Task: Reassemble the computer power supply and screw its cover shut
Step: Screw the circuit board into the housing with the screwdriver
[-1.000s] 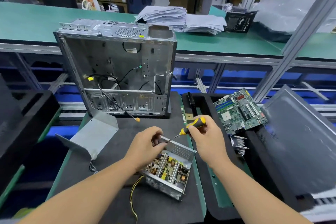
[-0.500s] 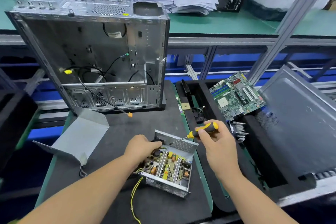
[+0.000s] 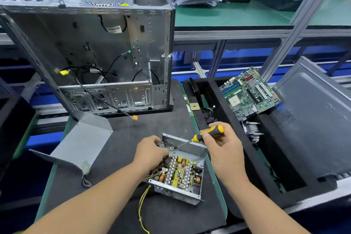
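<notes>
At six o'clock on the worktop [image 3: 171, 119], the power supply [image 3: 178, 173] lies open, its cover [image 3: 79, 144] well apart at nine o'clock. Your right hand [image 3: 224, 146] has brought the screwdriver [image 3: 205, 136] tip down onto the rear wall; grip closed round its handle. Your left hand [image 3: 150, 152] steadies the wiring, fingers curled, contents unclear. Cover not yet fitted.

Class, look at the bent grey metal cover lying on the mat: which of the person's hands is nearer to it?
Left. The left hand rests at the open power supply's near-left corner, just right of the cover. The right hand, holding the screwdriver, is beyond the supply, farther away.
</notes>
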